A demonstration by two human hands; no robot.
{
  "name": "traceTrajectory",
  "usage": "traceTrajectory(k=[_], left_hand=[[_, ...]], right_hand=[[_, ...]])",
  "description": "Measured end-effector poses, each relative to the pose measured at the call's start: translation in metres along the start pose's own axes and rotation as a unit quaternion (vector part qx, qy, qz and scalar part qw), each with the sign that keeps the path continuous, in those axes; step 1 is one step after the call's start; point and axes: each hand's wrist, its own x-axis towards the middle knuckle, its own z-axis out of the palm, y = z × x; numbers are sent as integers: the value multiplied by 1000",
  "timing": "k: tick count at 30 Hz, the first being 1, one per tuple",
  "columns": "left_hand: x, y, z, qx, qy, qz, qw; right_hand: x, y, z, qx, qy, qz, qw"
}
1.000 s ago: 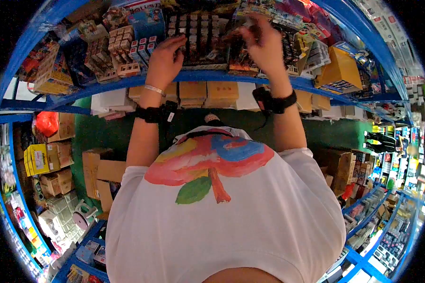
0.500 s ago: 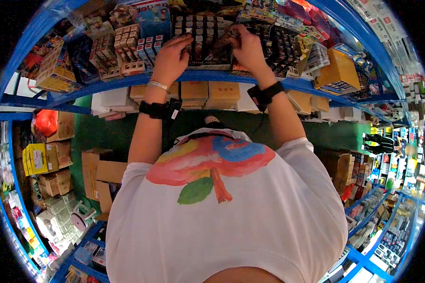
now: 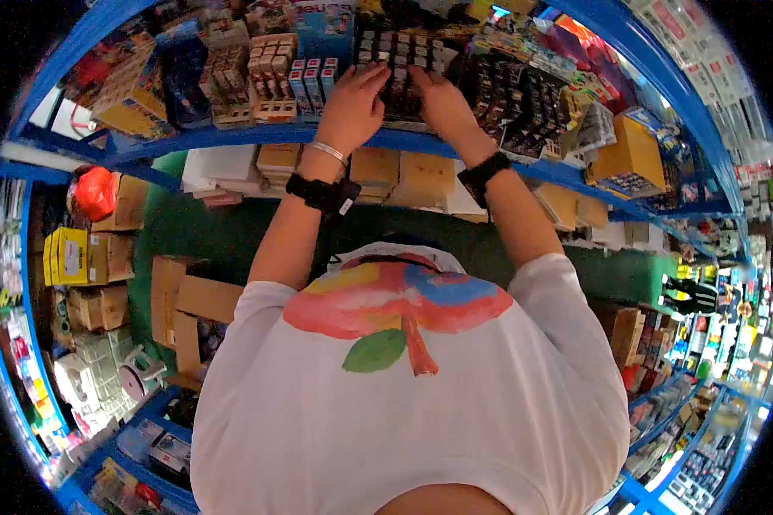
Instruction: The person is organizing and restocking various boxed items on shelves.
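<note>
A dark display tray of small dark boxes (image 3: 401, 45) stands on the blue-edged shelf at the top. My left hand (image 3: 353, 107), with a bracelet at the wrist, rests on the tray's left part, fingers stretched over the small boxes. On its right part lies my right hand (image 3: 445, 103), its fingers apart and touching the boxes. No item is visibly lifted in either hand. Just left of my left hand are small blue-and-white boxes (image 3: 313, 84). More dark small boxes (image 3: 524, 107) stand to the right of my right hand.
The blue shelf edge (image 3: 232, 136) runs below the goods. Cartons (image 3: 374, 167) lie under it. A yellow-orange box (image 3: 629, 154) stands at the shelf's right. Open cardboard boxes (image 3: 206, 296) and a red bag (image 3: 95, 193) are at the left. A person (image 3: 691, 293) is far right.
The view has shifted, so the shelf goods appear further right. My hands have moved slightly closer together over the dark tray, and my right hand's fingers now sit lower on the boxes.
</note>
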Motion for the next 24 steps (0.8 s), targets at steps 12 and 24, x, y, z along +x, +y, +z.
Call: traceTrajectory(k=[12, 24], left_hand=[[-58, -24, -22, 63, 232, -188, 952], [-108, -57, -17, -51, -7, -325, 944]], right_hand=[[-13, -12, 7, 57, 139, 3, 989], [-29, -50, 3, 227, 127, -64, 963]])
